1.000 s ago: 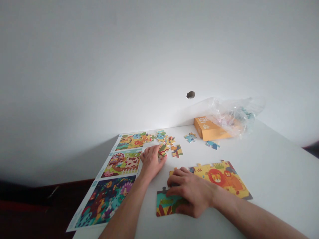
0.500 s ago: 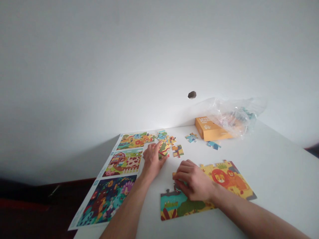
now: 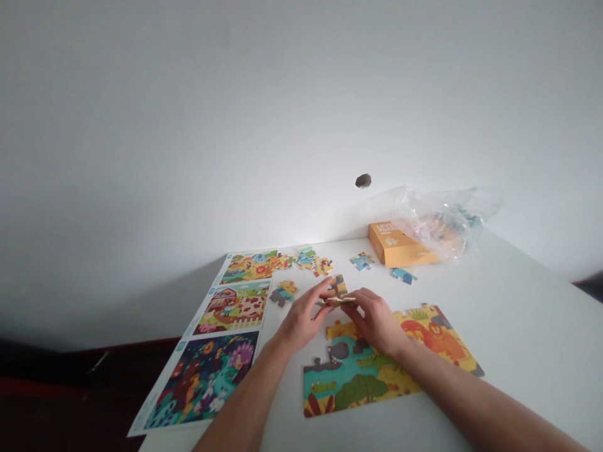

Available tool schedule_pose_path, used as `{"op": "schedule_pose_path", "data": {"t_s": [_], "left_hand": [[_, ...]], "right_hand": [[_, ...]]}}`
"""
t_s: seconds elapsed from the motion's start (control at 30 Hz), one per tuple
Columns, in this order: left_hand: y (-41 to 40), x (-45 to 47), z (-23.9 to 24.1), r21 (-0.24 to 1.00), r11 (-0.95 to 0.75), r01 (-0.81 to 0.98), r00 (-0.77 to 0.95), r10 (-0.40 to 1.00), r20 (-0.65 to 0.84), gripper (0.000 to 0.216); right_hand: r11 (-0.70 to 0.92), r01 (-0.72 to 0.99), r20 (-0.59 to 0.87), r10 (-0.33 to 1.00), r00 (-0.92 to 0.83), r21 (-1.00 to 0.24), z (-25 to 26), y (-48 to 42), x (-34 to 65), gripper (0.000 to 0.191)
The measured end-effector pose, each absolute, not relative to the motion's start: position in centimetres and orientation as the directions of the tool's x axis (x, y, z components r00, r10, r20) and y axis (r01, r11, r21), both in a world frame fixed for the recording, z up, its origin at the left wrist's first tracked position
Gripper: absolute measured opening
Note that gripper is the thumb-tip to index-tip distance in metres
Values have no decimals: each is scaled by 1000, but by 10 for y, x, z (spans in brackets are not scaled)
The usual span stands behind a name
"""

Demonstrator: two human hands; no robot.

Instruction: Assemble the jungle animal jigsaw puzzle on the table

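Between my left hand (image 3: 304, 317) and my right hand (image 3: 377, 317) a puzzle piece (image 3: 340, 302) is held up, seen nearly edge-on. The fingers of both hands pinch it from opposite sides. Below and to the right lies the partly joined jigsaw puzzle (image 3: 360, 389), with lions, crocodiles and a hippo; my right hand and forearm cover part of it. Just behind the held piece is a loose orange and brown puzzle piece (image 3: 338, 285). To the left of my left hand, another loose puzzle piece (image 3: 284, 293) rests on the table.
A picture sheet (image 3: 202, 378) with three scenes lies along the table's left side. Several loose pieces (image 3: 323, 267) are near the back edge. At the back right stand an orange box (image 3: 409, 256) and a clear plastic bag (image 3: 443, 220), with a blue piece (image 3: 404, 275) in front.
My left hand has moved right with a puzzle piece from the table. My right hand has lifted off the jigsaw to grip it too. A piece formerly hidden at left now shows.
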State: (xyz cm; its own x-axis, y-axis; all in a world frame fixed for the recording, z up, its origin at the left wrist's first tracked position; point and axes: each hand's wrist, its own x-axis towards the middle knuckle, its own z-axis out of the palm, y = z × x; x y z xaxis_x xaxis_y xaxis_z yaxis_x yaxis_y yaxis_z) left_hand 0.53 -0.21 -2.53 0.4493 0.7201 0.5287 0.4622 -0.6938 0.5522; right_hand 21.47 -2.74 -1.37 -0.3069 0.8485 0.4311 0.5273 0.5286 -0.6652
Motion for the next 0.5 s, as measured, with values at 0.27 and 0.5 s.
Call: {"op": "schedule_pose_path", "data": {"t_s": [0.27, 0.5], "left_hand": [[5, -5, -16, 281, 36, 959, -165, 876, 453, 38], [10, -11, -29, 170, 195, 966, -241, 916, 320, 34]], "right_hand": [[237, 752, 370, 929, 11, -616, -13, -19, 221, 27], [3, 821, 200, 970, 136, -571, -16, -12, 226, 39]]}}
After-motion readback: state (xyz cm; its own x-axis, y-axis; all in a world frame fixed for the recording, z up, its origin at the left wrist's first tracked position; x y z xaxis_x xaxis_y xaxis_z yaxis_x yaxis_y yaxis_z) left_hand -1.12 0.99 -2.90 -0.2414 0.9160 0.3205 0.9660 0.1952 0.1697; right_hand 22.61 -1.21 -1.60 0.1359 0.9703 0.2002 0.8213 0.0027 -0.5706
